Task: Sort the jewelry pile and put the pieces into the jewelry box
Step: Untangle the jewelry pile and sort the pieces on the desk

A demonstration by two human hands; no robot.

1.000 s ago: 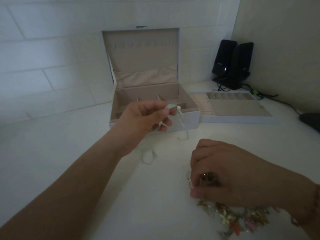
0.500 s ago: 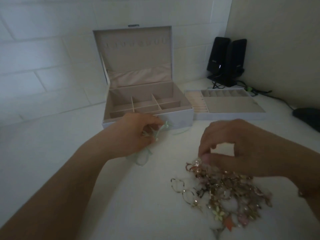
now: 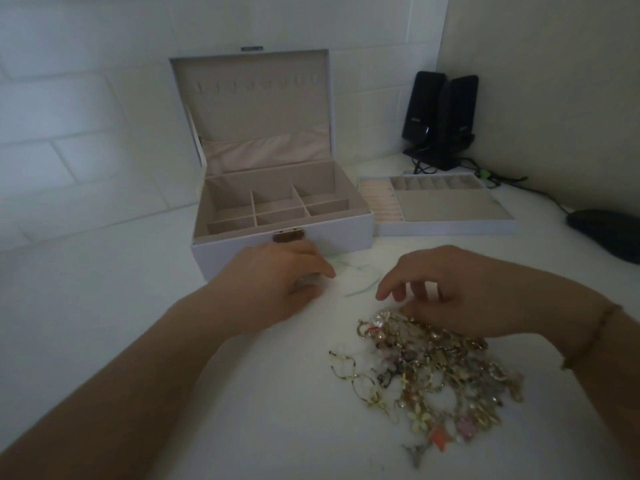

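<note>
1. jewelry box (image 3: pixel 346 233) stands open on the white table (image 3: pixel 104 306), lid upright against the tiled wall. its base is split by dividers into several beige compartments; the ones that show hold nothing.
2. removable tray (image 3: pixel 446 209) sits just right of the box, touching or nearly touching its side. ring rolls on its left, a row of small cells along the back, one large flat section. no pieces show in it.
3. jewelry pile (image 3: pixel 433 368) lies on the table in front of the box, toward the right: tangled gold-toned chains, rings, small flower and pink charms. none of it is in the box.
4. pale green cord piece (image 3: pixel 360 284) lies on the table between the two hands, near the box front.
5. left hand (image 3: pixel 277 282) rests low on the table just before the box clasp, fingers curled down; cannot tell whether they pinch anything.
6. right hand (image 3: pixel 450 289) hovers at the pile's far edge, fingers loosely spread and bent, holding nothing visible. thin bracelet (image 3: pixel 588 337) on its wrist.
7. two black speakers (image 3: pixel 440 116) with cables stand in the corner behind the tray; a dark object (image 3: pixel 609 233) lies at the right edge.
</note>
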